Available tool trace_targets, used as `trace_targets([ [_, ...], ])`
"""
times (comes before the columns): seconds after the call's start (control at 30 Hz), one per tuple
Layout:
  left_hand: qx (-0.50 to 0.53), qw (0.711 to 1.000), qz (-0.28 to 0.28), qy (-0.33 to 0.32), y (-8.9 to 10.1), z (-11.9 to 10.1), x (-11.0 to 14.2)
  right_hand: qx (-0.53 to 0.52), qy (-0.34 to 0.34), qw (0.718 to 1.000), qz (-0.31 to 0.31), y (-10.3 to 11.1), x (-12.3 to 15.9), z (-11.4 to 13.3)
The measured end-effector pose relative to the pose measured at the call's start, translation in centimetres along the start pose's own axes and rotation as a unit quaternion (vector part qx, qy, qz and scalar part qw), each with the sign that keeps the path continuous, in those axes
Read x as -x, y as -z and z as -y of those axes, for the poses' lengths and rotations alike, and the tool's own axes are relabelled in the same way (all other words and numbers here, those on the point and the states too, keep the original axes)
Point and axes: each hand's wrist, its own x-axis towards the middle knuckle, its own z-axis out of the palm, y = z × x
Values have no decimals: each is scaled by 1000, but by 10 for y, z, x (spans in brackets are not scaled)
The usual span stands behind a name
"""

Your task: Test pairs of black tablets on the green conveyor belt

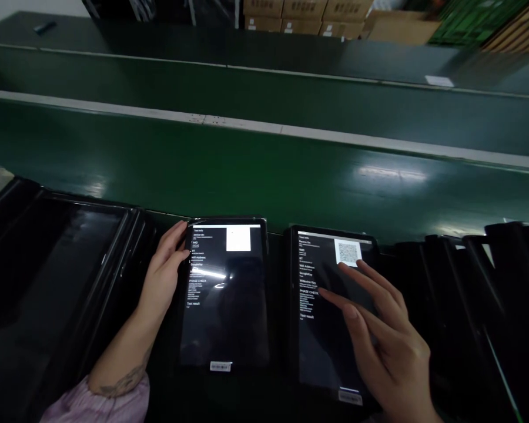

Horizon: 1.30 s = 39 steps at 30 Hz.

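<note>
Two dark tablets lie side by side in front of me, both screens lit with lines of white test text. My left hand (170, 255) grips the upper left edge of the left tablet (229, 323), thumb at its front; the other fingers are partly hidden. That tablet shows a blank-looking white square at the top and a barcode label (220, 366) at its bottom edge. Over the right tablet (321, 352) my right hand (385, 329) is open, fingers spread, fingertips close to the screen text and a QR-like code (348, 251). Whether they touch the glass I cannot tell.
Stacked dark tablets (66, 264) stand at the left, and more dark flat devices (462, 305) lean at the right. Beyond runs a green belt (247, 170) with a pale rail (242, 124). Cardboard boxes (304, 12) are stacked at the back; a white slip (439, 81) lies on the far surface.
</note>
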Motion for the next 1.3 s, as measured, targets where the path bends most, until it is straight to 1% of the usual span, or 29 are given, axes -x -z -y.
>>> trace_targets([
  [0.17, 15, 1000, 1, -5, -2, -2, 0, -1, 9, 1000, 24, -2, 0, -1],
  [0.23, 15, 1000, -1, -3, -4, -3, 1, -2, 17, 1000, 24, -3, 1, -2],
  [0.3, -7, 1000, -1, -2, -4, -3, 1, -2, 21, 1000, 21, -3, 2, -3],
  [0.37, -44, 999, 11, -6, -4, -3, 1, 4, 26, 999, 27, -4, 2, -3],
  [0.43, -74, 997, 30, -9, -4, -3, 1, 16, 36, 998, 43, -4, 2, -2],
  [0.5, -75, 996, 36, -10, -5, -4, 2, 24, 48, 996, 68, -6, 1, 0],
  [0.63, -48, 999, 7, -1, -7, -8, 3, 29, 50, 993, 104, -8, -2, 3],
  [0.7, -40, 999, -5, 8, -8, -9, 3, 38, 49, 994, 90, -6, -4, 0],
  [0.83, -15, 1000, -17, 6, -8, -8, 1, 57, 27, 998, 0, 5, -7, -13],
  [0.9, -3, 1000, -24, -1, -9, -8, -1, 69, 7, 997, -27, 11, -10, -22],
  [0.97, 2, 1000, -30, -2, -10, -8, -4, 89, -2, 996, -29, 14, -15, -29],
  [1.03, 9, 999, -35, 4, -12, -9, -8, 110, 2, 994, -20, 14, -20, -34],
  [1.17, 45, 998, -42, 6, -16, -11, -13, 121, 17, 993, 3, 6, -29, -41],
  [1.3, 51, 998, -43, 2, -17, -11, -16, 115, 22, 993, 11, -1, -27, -47],
])
